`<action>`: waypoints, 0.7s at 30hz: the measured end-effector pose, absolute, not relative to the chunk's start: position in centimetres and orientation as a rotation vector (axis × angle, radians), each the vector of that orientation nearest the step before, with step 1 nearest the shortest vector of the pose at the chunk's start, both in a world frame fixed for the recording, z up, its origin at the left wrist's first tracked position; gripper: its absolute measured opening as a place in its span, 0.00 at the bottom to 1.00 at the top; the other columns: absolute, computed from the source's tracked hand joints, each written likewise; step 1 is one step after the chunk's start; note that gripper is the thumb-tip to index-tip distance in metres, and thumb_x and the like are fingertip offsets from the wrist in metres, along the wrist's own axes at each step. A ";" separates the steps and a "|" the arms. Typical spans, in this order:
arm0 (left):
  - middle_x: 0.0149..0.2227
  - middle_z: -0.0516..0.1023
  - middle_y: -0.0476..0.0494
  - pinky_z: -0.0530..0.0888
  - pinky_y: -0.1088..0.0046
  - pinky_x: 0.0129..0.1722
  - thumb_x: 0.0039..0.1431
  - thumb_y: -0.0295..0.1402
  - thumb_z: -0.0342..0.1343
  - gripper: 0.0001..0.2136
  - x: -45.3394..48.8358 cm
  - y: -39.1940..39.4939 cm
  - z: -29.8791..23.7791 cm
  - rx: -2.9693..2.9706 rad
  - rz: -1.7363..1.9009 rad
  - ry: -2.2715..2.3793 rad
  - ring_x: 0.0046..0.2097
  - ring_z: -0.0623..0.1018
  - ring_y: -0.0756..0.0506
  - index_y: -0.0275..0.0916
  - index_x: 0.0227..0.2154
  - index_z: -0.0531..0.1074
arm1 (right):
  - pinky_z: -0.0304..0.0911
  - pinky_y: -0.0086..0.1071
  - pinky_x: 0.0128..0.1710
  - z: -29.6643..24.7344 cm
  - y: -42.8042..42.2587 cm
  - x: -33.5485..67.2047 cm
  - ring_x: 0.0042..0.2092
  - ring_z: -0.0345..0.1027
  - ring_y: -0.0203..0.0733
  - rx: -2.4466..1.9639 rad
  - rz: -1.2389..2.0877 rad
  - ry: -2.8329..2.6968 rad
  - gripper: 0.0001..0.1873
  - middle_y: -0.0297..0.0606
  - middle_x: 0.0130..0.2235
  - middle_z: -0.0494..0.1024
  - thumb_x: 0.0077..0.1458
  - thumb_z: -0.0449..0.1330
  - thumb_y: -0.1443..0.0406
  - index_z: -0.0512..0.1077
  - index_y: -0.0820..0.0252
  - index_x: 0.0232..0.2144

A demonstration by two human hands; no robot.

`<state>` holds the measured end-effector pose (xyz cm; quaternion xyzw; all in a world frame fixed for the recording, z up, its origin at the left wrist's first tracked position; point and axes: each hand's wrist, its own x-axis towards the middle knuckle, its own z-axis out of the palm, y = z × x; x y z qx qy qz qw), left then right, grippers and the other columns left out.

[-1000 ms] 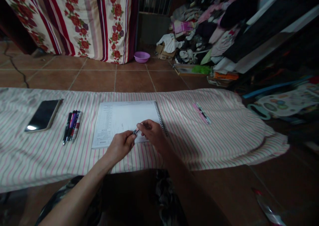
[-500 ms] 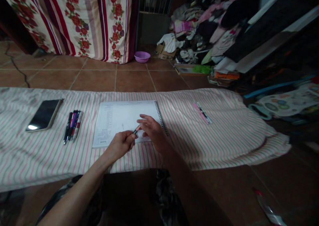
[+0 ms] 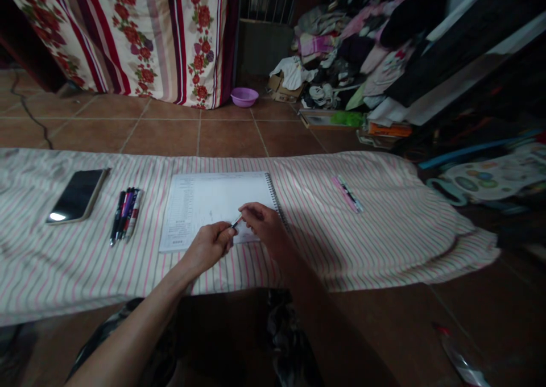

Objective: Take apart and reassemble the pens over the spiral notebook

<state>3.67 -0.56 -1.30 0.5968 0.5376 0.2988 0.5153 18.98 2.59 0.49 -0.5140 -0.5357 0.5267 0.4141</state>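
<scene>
My left hand is closed round the body of a pen, held just above the near edge of a spiral notebook. My right hand pinches the pen's far tip with fingers curled. The notebook lies open on a pink-and-green striped cloth spread over the tiled floor. Both hands hover over the notebook's lower right part.
A dark phone and a bunch of several pens lie left of the notebook. Two more pens lie to the right. A purple bowl, a flowered curtain and a heap of clothes stand beyond.
My right hand's fingers opened off the pen half a second ago and have closed on its tip again. The left hand has kept its hold.
</scene>
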 end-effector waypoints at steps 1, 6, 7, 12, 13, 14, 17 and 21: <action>0.16 0.62 0.53 0.57 0.76 0.20 0.57 0.42 0.45 0.16 3.7 -0.5 -1.3 1.436 0.716 1.294 0.19 0.60 0.53 0.37 0.21 0.65 | 0.52 0.26 0.22 0.5 2.6 19.1 0.23 0.57 0.31 -1.294 1.353 -1.344 0.11 0.30 0.22 0.67 0.47 0.56 0.60 0.72 0.59 0.31; 0.16 0.61 0.54 0.56 0.76 0.20 0.57 0.42 0.45 0.15 3.6 -0.4 -1.2 1.494 0.712 1.359 0.19 0.60 0.53 0.37 0.23 0.66 | 0.51 0.25 0.20 0.7 2.7 19.3 0.24 0.59 0.31 -1.318 1.401 -1.341 0.18 0.31 0.25 0.68 0.47 0.56 0.58 0.70 0.60 0.40; 0.16 0.61 0.54 0.56 0.76 0.21 0.57 0.41 0.44 0.14 3.6 -0.5 -1.0 1.516 0.705 1.377 0.19 0.60 0.53 0.37 0.24 0.66 | 0.51 0.25 0.20 0.7 2.7 19.2 0.24 0.59 0.31 -1.329 1.397 -1.328 0.19 0.31 0.25 0.69 0.47 0.56 0.56 0.70 0.60 0.40; 0.18 0.63 0.52 0.57 0.76 0.22 0.58 0.38 0.43 0.13 3.8 -0.6 -0.4 1.670 0.644 1.438 0.20 0.61 0.53 0.38 0.24 0.66 | 0.51 0.26 0.19 0.1 2.8 19.2 0.21 0.57 0.31 -1.409 1.308 -1.359 0.18 0.29 0.20 0.66 0.46 0.57 0.51 0.67 0.61 0.25; 0.18 0.64 0.52 0.57 0.76 0.22 0.58 0.37 0.43 0.12 3.8 -0.6 -0.3 1.693 0.636 1.439 0.21 0.62 0.53 0.38 0.24 0.66 | 0.51 0.26 0.19 0.0 2.8 19.2 0.20 0.57 0.31 -1.417 1.282 -1.376 0.17 0.29 0.19 0.65 0.46 0.58 0.52 0.67 0.61 0.23; 0.18 0.64 0.52 0.57 0.76 0.23 0.58 0.37 0.43 0.12 3.8 -0.6 -0.2 1.709 0.632 1.439 0.21 0.62 0.53 0.38 0.24 0.66 | 0.51 0.26 0.20 -0.1 2.9 19.3 0.20 0.57 0.31 -1.421 1.261 -1.387 0.16 0.28 0.18 0.65 0.46 0.59 0.53 0.67 0.61 0.23; 0.18 0.65 0.52 0.57 0.76 0.23 0.58 0.37 0.42 0.13 3.8 -0.6 -0.1 1.714 0.628 1.430 0.20 0.62 0.53 0.38 0.24 0.66 | 0.52 0.26 0.20 -0.4 3.0 19.3 0.21 0.58 0.31 -1.398 1.236 -1.403 0.13 0.30 0.19 0.67 0.46 0.58 0.56 0.68 0.61 0.23; 0.17 0.64 0.53 0.57 0.76 0.22 0.58 0.38 0.42 0.14 3.7 -0.4 -0.2 1.671 0.619 1.408 0.20 0.62 0.53 0.38 0.22 0.64 | 0.54 0.25 0.21 -0.6 3.1 19.3 0.26 0.62 0.33 -1.314 1.296 -1.383 0.10 0.34 0.26 0.74 0.47 0.57 0.59 0.71 0.60 0.29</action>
